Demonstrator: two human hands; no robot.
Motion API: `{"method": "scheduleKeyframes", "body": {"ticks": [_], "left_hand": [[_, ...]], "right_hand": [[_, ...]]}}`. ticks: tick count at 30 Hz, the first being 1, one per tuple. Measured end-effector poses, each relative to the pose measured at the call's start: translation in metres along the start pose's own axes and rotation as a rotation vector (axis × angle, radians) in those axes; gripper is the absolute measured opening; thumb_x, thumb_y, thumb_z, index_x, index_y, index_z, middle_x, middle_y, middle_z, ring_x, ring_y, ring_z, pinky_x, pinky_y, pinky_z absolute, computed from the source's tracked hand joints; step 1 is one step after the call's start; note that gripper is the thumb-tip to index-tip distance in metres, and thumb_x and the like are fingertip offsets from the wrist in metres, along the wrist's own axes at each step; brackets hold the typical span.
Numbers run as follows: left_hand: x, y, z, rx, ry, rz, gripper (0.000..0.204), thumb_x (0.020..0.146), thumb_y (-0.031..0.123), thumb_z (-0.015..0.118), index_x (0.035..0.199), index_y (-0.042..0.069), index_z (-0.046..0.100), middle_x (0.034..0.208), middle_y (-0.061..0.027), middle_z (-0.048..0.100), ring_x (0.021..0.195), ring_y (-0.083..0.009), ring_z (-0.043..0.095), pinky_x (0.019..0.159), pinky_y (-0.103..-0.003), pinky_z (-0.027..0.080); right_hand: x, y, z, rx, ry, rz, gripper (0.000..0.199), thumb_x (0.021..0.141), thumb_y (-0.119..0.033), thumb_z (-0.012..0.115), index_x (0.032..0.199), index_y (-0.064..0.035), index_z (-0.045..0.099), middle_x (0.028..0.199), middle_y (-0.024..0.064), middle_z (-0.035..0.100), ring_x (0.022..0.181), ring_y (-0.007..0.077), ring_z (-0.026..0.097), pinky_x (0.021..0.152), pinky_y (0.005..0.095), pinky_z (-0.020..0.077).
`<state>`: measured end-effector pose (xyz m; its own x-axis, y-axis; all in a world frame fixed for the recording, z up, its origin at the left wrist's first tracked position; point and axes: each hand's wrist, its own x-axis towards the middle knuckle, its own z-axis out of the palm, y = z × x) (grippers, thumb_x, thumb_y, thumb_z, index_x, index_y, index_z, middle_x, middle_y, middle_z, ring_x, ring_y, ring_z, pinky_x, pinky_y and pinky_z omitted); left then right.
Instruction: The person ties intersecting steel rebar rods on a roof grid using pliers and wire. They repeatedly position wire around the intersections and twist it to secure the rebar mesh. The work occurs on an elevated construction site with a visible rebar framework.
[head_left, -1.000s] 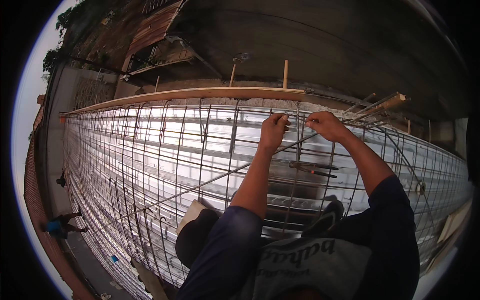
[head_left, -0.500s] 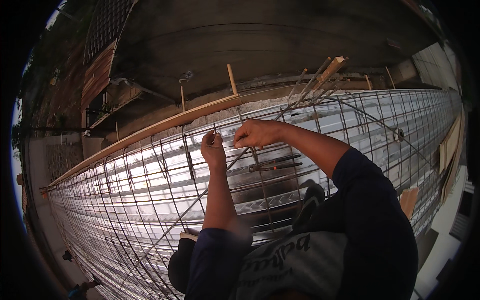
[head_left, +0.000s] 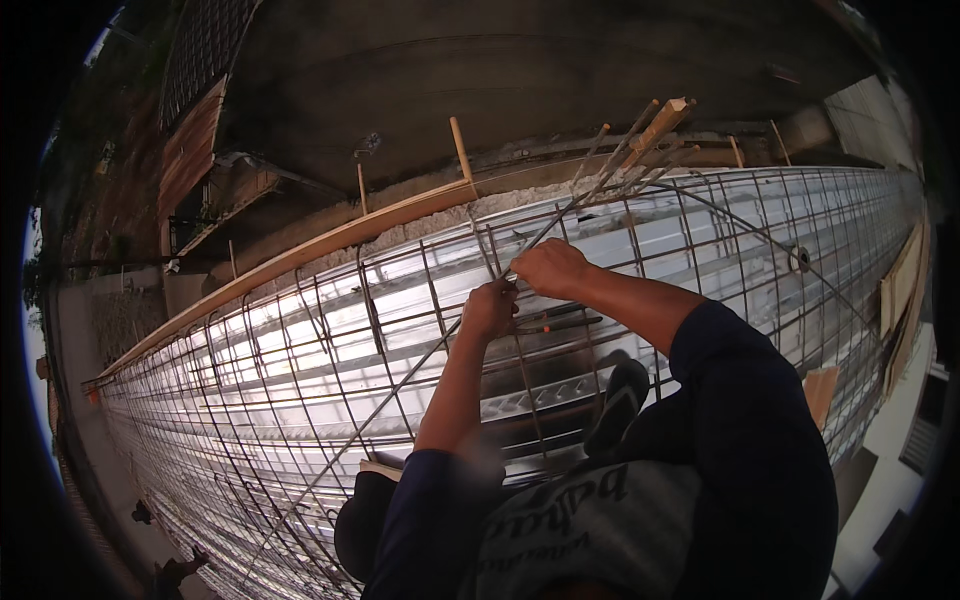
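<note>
Both hands closed at one crossing of the rebar mesh (head_left: 300, 400), centre of view. Left hand (head_left: 489, 309) fisted on a long diagonal bar (head_left: 400, 395); right hand (head_left: 548, 268) just beside it, gripping the same bar. Mesh lies over shiny metal decking (head_left: 300, 335); wooden edge board (head_left: 300, 255) runs along the far side.

Dim foregrd, glare on steel deck (head_left: 300, 330), fisheye edges bent.

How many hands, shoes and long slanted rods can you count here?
hands: 2
shoes: 2
slanted rod: 1
Total: 5
</note>
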<state>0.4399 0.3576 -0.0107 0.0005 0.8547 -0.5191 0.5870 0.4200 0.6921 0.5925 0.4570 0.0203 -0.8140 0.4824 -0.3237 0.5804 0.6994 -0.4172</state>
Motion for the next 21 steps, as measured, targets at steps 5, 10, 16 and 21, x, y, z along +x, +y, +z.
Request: {"method": "scheduleKeyframes", "body": {"ticks": [5, 10, 16, 21], "left_hand": [[-0.003, 0.035, 0.001, -0.131, 0.215, -0.202, 0.027, 0.087, 0.019, 0.049, 0.091, -0.003, 0.064, 0.066, -0.0116, 0.066, 0.065, -0.0220, 0.066, 0.066, -0.033, 0.052], [0.002, 0.005, 0.001, -0.596, 0.061, -0.208, 0.023, 0.092, 0.019, 0.048, 0.096, -0.001, 0.060, 0.077, -0.0097, 0.066, 0.071, -0.0205, 0.064, 0.069, -0.033, 0.051], [-0.001, -0.018, 0.001, -1.320, -0.239, -0.177, 0.015, 0.096, 0.023, 0.050, 0.091, 0.009, 0.052, 0.078, -0.0034, 0.056, 0.077, -0.0180, 0.056, 0.077, -0.035, 0.048], [-0.001, -0.018, 0.002, -1.400, -0.353, -0.060, 0.012, 0.097, 0.021, 0.050, 0.093, 0.010, 0.052, 0.073, -0.0016, 0.054, 0.074, -0.0159, 0.055, 0.077, -0.037, 0.048]], "right_hand": [[-0.002, -0.004, 0.008, 0.269, 0.050, 0.207, 0.013, 0.081, -0.014, 0.057, 0.087, -0.0055, 0.065, 0.085, 0.0157, 0.066, 0.087, 0.0355, 0.064, 0.077, 0.0452, 0.0495], [-0.002, 0.009, 0.028, 0.569, 0.153, 0.170, 0.018, 0.083, -0.017, 0.055, 0.085, -0.0023, 0.065, 0.085, 0.0180, 0.065, 0.086, 0.0371, 0.062, 0.078, 0.0447, 0.0483], [-0.008, 0.019, 0.014, 0.807, -0.028, 0.276, 0.024, 0.085, -0.024, 0.059, 0.091, -0.0010, 0.066, 0.081, 0.0158, 0.065, 0.077, 0.0290, 0.064, 0.071, 0.0393, 0.0485], [-0.008, 0.020, 0.000, 0.870, -0.099, 0.348, 0.027, 0.086, -0.025, 0.059, 0.094, -0.0014, 0.066, 0.078, 0.0131, 0.065, 0.071, 0.0209, 0.062, 0.066, 0.0356, 0.0483]]}}
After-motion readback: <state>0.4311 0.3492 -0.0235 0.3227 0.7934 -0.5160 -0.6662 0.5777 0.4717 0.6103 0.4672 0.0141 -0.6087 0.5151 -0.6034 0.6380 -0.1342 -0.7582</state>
